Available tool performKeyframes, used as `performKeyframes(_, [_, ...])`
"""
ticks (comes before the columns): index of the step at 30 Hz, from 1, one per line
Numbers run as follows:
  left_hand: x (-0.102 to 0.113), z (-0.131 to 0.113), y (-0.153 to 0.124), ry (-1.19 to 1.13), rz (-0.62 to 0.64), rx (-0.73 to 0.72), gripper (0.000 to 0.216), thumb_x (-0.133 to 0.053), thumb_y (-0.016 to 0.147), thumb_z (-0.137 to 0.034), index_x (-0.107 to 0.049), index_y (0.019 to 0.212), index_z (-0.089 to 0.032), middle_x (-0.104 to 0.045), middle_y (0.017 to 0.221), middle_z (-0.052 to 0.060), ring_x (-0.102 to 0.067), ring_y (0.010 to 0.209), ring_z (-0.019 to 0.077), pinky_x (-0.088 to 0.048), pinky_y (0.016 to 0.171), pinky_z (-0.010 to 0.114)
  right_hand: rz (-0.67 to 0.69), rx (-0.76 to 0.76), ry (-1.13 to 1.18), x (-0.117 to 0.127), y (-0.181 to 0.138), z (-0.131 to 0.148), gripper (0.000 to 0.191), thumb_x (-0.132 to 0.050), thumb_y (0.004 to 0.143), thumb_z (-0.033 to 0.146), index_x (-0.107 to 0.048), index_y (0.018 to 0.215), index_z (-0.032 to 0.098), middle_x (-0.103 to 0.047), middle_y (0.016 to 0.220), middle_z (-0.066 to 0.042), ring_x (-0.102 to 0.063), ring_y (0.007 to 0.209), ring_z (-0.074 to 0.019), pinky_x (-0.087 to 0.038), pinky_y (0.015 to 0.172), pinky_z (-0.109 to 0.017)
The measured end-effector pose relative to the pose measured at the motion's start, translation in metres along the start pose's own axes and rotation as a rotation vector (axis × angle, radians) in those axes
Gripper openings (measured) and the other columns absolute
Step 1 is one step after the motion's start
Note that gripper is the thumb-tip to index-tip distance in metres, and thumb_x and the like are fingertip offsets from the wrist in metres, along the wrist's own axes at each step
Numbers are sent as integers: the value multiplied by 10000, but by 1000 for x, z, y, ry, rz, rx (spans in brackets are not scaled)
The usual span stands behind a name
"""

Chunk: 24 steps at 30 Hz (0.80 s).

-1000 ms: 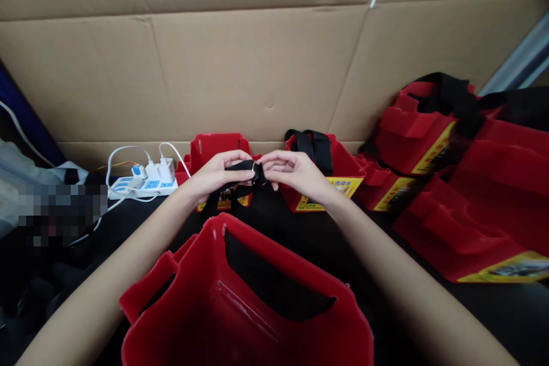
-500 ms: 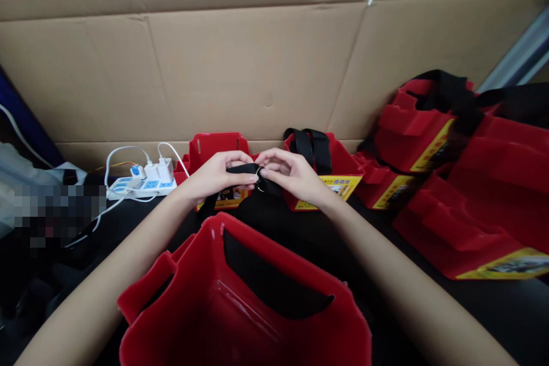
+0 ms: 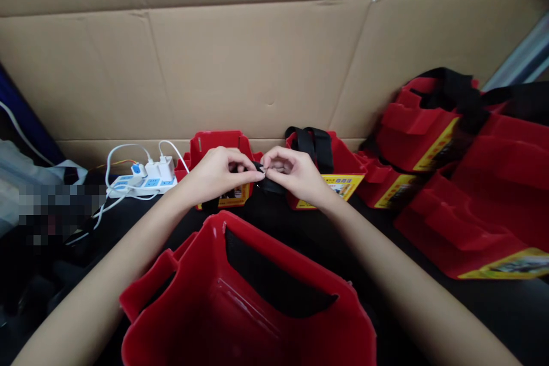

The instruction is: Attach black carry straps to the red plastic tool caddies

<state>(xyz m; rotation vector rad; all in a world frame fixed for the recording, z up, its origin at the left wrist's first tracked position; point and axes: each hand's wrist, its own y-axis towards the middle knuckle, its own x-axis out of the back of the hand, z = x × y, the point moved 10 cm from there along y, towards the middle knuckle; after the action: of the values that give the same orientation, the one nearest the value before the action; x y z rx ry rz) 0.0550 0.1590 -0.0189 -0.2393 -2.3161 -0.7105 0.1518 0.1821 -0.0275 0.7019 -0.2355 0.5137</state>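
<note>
Both my hands meet above the black table, pinching one black webbing strap (image 3: pixel 268 185) between them. My left hand (image 3: pixel 218 171) has its fingers curled round the strap's left part. My right hand (image 3: pixel 294 174) pinches the strap's end with thumb and fingertips; a small metal ring seen earlier is hidden by the fingers. The strap hangs down toward a large open red plastic bin (image 3: pixel 240 297) just in front of me, between my forearms.
Several more red bins with yellow labels and black straps stand behind my hands (image 3: pixel 221 143) and pile up at the right (image 3: pixel 450 183). A white power strip (image 3: pixel 141 183) with chargers and cables lies at the left. A cardboard wall (image 3: pixel 257 68) closes the back.
My fingertips have drawn closer together on the strap, and the metal ring that showed between them is covered. My left hand has curled tighter. The bins have not moved.
</note>
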Motion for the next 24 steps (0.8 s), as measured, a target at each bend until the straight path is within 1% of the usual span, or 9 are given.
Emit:
performKeyframes(2, [-11, 7, -2, -100, 97, 98, 278, -605, 736, -396, -684, 785, -134, -610, 650, 22, -507, 589, 114, -396, 564, 236, 15, 25, -40, -2, 0, 3, 50, -578, 727, 187, -537, 745, 165, -556, 739, -3, -555, 687, -108, -466, 679, -250])
performKeyframes(4, [-12, 12, -3, -133, 102, 154, 299, -604, 729, -405, -682, 753, -118, -617, 638, 26, -501, 569, 104, -389, 553, 229, 33, 42, -80, -4, -1, 5, 34, -560, 740, 176, -534, 760, 167, -557, 752, -5, -548, 688, -110, -456, 672, -249])
performKeyframes(8, [-14, 22, -3, -155, 125, 225, 326, -615, 701, -445, -688, 709, -128, -596, 603, 16, -485, 556, 93, -364, 530, 217, 65, 69, -200, -8, -2, 7, 10, -542, 763, 174, -534, 770, 171, -550, 744, 0, -518, 655, -102, -428, 623, -238])
performKeyframes(12, [-19, 29, -3, -201, 153, 277, 269, -637, 676, -400, -685, 697, -137, -564, 569, -3, -465, 534, 82, -326, 493, 204, 92, 66, -215, -10, -2, 5, 24, -551, 765, 177, -532, 777, 170, -550, 752, -1, -522, 671, -106, -426, 632, -241])
performKeyframes(15, [-21, 32, -3, -255, 128, 299, 204, -645, 663, -336, -673, 700, -137, -568, 589, -10, -472, 558, 80, -350, 532, 207, 110, 51, -136, -9, -3, 5, 42, -555, 771, 184, -518, 779, 167, -543, 763, -4, -540, 693, -110, -444, 677, -256])
performKeyframes(18, [-19, 31, -1, -340, 63, 295, 153, -638, 660, -281, -630, 640, -130, -536, 556, -24, -460, 540, 68, -345, 526, 197, 138, 79, -27, -10, -4, 13, 44, -525, 799, 198, -500, 819, 169, -535, 816, -14, -563, 765, -118, -456, 740, -265])
performKeyframes(20, [-16, 31, 0, -449, 13, 292, 152, -622, 672, -271, -605, 624, -128, -518, 546, -29, -456, 526, 60, -334, 510, 188, 155, 125, -3, -13, -6, 22, 136, -552, 793, 230, -484, 900, 180, -531, 891, -25, -565, 855, -133, -451, 793, -275])
performKeyframes(22, [-17, 33, -1, -571, -14, 327, 146, -608, 680, -272, -598, 652, -130, -532, 578, -22, -474, 537, 60, -338, 509, 185, 131, 144, -92, -15, -6, 25, 291, -630, 741, 272, -459, 965, 198, -528, 944, -29, -556, 902, -150, -443, 818, -287])
performKeyframes(24, [-21, 37, -2, -634, -15, 379, 150, -592, 685, -276, -581, 652, -130, -537, 595, -13, -482, 537, 63, -336, 499, 185, 64, 136, -251, -14, -6, 23, 351, -676, 696, 295, -451, 951, 206, -536, 935, -26, -549, 874, -154, -439, 799, -292])
